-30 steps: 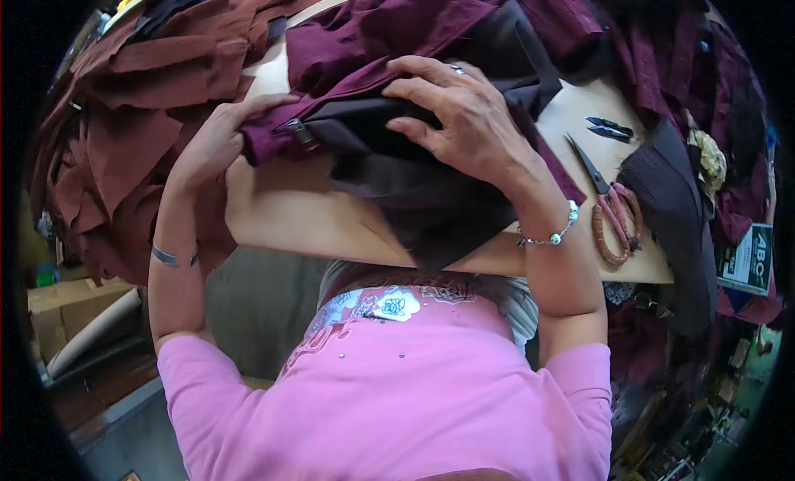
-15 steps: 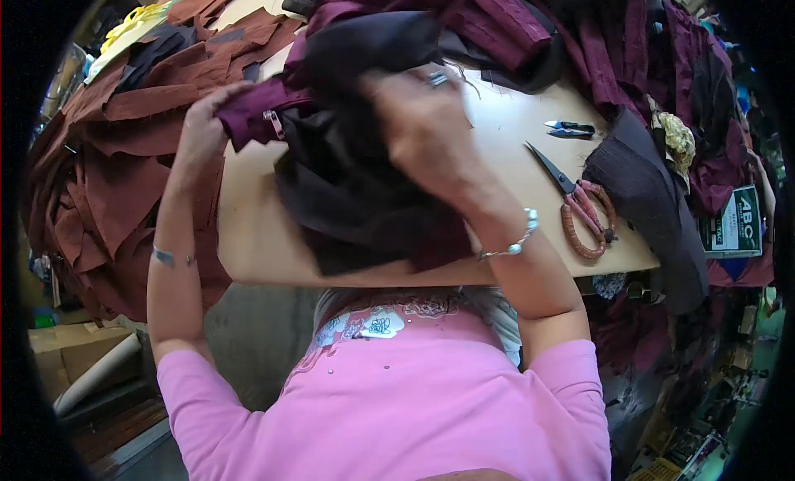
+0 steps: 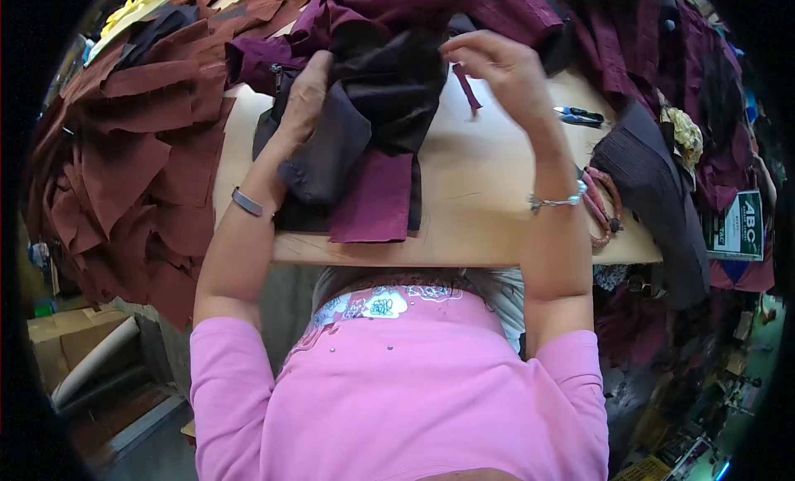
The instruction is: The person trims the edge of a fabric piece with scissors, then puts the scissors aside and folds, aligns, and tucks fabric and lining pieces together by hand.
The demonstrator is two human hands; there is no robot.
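Dark and maroon garment cloth (image 3: 389, 92) lies bunched across the upper middle of the table, with a maroon flap (image 3: 374, 201) hanging toward the front edge. My left hand (image 3: 308, 96) is closed on the dark cloth, beside a small zipper pull (image 3: 277, 69) at the garment's left end. At the cloth's right edge, my right hand (image 3: 501, 71) has its thumb and forefinger close together on the dark fabric. A thin maroon strip (image 3: 468, 90) hangs just below those fingers.
Brown cloth pieces (image 3: 124, 175) are heaped on the left. To the right are thread snips (image 3: 578, 117), scissors (image 3: 603, 204) partly behind my right forearm, a dark cloth piece (image 3: 654, 183) and a green-and-white box (image 3: 735, 227). More maroon cloth (image 3: 617, 50) is piled behind.
My left hand has moved right onto the dark cloth, away from the maroon end. My right hand has moved right to the cloth's edge. The garment has been turned, and a maroon flap now shows in front.
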